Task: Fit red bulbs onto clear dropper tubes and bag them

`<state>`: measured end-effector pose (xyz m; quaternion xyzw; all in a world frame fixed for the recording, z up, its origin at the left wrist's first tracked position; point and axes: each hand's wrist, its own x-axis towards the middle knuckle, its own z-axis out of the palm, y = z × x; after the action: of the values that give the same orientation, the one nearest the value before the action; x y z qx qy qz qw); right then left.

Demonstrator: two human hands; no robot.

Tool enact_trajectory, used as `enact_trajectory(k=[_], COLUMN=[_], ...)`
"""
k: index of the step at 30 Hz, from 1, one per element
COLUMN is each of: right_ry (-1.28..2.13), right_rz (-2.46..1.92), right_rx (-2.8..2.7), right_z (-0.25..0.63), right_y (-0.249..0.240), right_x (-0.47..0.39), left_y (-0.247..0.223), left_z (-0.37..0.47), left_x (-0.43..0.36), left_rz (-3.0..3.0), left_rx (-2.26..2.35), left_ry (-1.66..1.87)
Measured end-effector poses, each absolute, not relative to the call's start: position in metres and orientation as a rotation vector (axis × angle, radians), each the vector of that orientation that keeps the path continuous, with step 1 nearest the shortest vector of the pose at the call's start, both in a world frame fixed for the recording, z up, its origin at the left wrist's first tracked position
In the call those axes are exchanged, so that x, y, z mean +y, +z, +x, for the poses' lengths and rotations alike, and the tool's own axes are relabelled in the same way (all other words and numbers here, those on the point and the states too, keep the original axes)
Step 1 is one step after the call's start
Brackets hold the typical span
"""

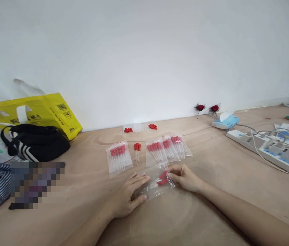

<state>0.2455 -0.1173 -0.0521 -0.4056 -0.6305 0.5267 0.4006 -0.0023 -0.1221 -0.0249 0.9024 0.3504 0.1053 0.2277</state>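
A clear plastic zip bag (152, 193) lies on the table between my two hands. Red rubber dropper bulbs (162, 182) show through its right half; glare and my fingers hide the rest of them. My right hand (185, 178) is closed in a pinch on the bag's right end, right at the bulbs. Across the left end rests my left hand (130, 194), its fingers stretched out and the thumb apart. Just beyond are three loose droppers (136, 153) with red bulbs, a filled bag of droppers (119, 158) to their left and several overlapping filled bags (157, 153) to their right.
Two small piles of red bulbs (128, 130) lie on clear plastic near the wall. On the left stand a yellow bag (57, 112) and a black pouch (44, 143). A power strip (269, 153) with cables, a tissue pack (226, 121) and two dark red roses (214, 108) are on the right.
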Motion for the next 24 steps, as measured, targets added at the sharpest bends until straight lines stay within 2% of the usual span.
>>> enact_trajectory(k=[4,8,12,24], right_ry=[1.101,1.114,0.796,0.633], right_rz=[-1.049,-1.175,-1.419,-1.808], right_rx=[-1.875,-1.709,-1.675,-1.837], right_z=[0.248,0.259,0.256,0.117], right_y=[-0.051,-0.053,-0.044,-0.018], right_x=[-0.117,-0.102,-0.069,0.009], left_y=[-0.027,-0.028,-0.027,-0.026], left_z=[-0.003,-0.004,-0.004,-0.003], left_x=[-0.121,-0.12,-0.119,-0.122], left_rz=[2.495,2.516,2.521,2.474], left_rx=[0.921,0.899,0.919,0.913], left_ry=[0.308,0.294,0.271,0.302])
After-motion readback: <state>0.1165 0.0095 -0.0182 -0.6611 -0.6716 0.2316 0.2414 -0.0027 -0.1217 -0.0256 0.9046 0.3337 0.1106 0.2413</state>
